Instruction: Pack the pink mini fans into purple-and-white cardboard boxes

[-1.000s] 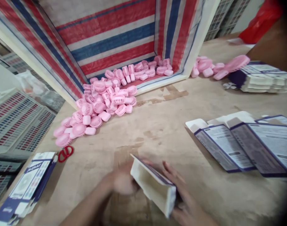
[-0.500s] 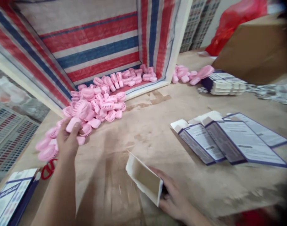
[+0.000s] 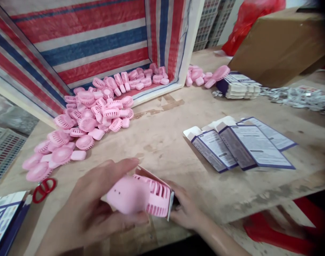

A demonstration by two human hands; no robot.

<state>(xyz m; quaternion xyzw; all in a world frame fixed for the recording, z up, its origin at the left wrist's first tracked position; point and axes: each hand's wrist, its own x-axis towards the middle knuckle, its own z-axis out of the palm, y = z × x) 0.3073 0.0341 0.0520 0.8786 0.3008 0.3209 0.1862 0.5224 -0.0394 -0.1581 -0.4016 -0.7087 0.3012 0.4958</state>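
Observation:
A pink handheld fan (image 3: pixel 129 195) is between the fingers of my left hand (image 3: pixel 90 199), its slotted head at the open end of a small carton (image 3: pixel 171 204). How deep the fan sits in the carton I cannot tell. My right hand (image 3: pixel 185 206) grips that carton from the right side, and its fingers are partly hidden behind it. Up and to the left lies a heap of pink fans (image 3: pixel 98 110), spilling from a striped bin onto the wooden table.
Striped fabric lines the tipped bin (image 3: pixel 95 42). Flattened cartons (image 3: pixel 239 145) lie on the table (image 3: pixel 157 131) at right. Red-handled scissors (image 3: pixel 44 190) and a printed carton stack (image 3: pixel 8 220) are at left. Behind stand a brown cardboard box (image 3: pixel 277 49) and more cartons (image 3: pixel 238 85).
My left hand has brought a fan from the heap, rightward and nearer, to the carton's opening. My right hand still holds the carton. The view has shifted slightly.

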